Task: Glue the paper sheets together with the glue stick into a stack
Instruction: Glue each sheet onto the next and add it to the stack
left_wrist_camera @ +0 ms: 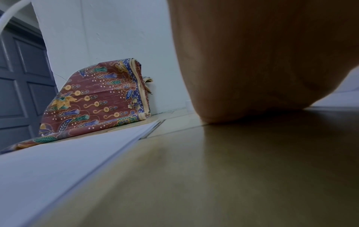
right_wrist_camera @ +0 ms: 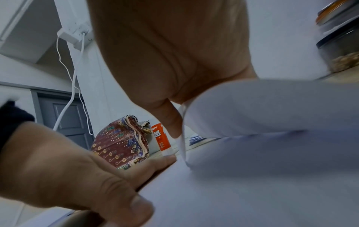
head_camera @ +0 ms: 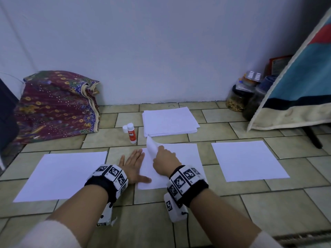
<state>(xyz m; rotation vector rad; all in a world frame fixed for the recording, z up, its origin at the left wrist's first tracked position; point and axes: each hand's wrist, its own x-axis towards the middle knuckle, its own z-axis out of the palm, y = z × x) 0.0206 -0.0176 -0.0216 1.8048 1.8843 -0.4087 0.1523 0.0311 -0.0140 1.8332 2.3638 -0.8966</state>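
Note:
Three white sheets lie in a row on the tiled floor: a left sheet (head_camera: 62, 174), a middle sheet (head_camera: 180, 158) and a right sheet (head_camera: 248, 160). My left hand (head_camera: 134, 165) lies flat with straight fingers, pressing the middle sheet's left edge. My right hand (head_camera: 165, 161) pinches the lifted top-left corner (head_camera: 151, 146) of the middle sheet, which curls up off the floor (right_wrist_camera: 252, 107). An orange and white glue stick (head_camera: 131, 134) stands upright behind the hands, its white cap (head_camera: 124, 129) beside it. A paper stack (head_camera: 169, 121) lies by the wall.
A folded batik cloth (head_camera: 57, 104) leans against the wall at the left. Jars (head_camera: 240, 97) stand in the right corner beside a hanging blue blanket (head_camera: 300, 83). A dark door (left_wrist_camera: 19, 76) is at the far left.

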